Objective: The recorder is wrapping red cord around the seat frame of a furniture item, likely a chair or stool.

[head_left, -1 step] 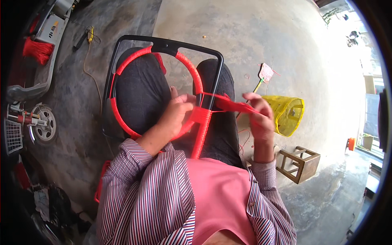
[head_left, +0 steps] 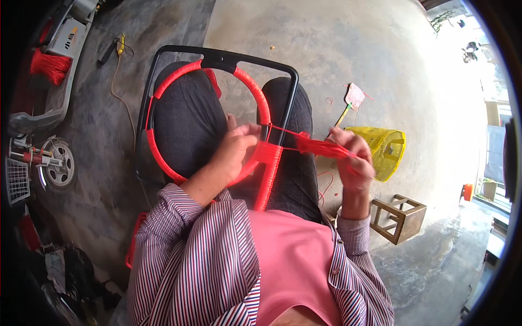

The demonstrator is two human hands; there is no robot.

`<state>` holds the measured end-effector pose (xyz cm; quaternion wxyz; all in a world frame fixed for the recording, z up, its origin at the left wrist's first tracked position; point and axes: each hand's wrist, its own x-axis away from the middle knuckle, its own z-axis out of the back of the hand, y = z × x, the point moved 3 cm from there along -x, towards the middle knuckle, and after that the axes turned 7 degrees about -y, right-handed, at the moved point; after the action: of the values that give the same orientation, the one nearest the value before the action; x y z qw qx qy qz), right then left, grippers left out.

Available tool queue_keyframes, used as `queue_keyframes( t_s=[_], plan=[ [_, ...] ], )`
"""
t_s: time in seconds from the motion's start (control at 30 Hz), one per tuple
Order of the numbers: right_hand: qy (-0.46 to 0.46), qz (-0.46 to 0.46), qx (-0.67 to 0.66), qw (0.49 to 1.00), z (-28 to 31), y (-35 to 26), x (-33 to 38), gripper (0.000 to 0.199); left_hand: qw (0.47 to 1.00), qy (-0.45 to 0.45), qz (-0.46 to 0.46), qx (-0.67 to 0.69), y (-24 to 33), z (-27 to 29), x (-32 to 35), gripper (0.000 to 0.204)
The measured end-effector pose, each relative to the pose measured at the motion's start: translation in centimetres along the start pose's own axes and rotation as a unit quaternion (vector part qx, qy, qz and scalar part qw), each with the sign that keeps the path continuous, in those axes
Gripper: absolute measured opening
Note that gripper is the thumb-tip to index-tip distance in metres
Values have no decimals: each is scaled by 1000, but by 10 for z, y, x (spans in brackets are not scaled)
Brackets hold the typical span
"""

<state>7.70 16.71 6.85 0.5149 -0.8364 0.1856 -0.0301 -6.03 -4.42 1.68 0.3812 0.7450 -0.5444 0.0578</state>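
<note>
A black metal frame with a round inner ring lies across my knees. Red cord is wound tightly over much of the ring and over the frame's near right bar. My left hand is closed on the ring's right side, beside the wrapped corner; part of its grip is hidden. To the right, my right hand clasps a loose bundle of red cord, slightly blurred. Two thin strands run from the bundle to the ring and the wrapped bar.
Right of my right hand, a yellow mesh basket lies on its side. A fly swatter and a small wooden stool are on the concrete floor. At the left are a hank of red cord, a wheel and a cable.
My right hand has moved a little to the right with the cord bundle, and the strands stretch out longer. My left hand and the frame have stayed nearly still.
</note>
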Motion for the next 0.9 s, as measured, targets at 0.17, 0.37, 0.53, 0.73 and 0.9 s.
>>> queue_keyframes(
  t_s=[0.17, 0.37, 0.53, 0.73, 0.9],
  plan=[
    [-90, 31, -289, 953, 15, -47, 20, 22, 1000, -23, -15, 8, 4, -6, 4, 28],
    [179, -98, -6, 979, 14, -7, 12, 11, 998, -40, -32, -48, 1, -5, 7, 22],
    [17, -195, 232, 953, -43, 46, 0, 11, 990, -38, -46, -128, 0, -13, 13, 16],
    [12, -196, 86, 977, -39, 34, 1, 15, 992, -40, -32, -117, -6, -1, 9, 17],
    [218, -204, 145, 943, 49, -29, 17, 5, 998, -53, 12, 43, 1, -4, 11, 11]
  ],
)
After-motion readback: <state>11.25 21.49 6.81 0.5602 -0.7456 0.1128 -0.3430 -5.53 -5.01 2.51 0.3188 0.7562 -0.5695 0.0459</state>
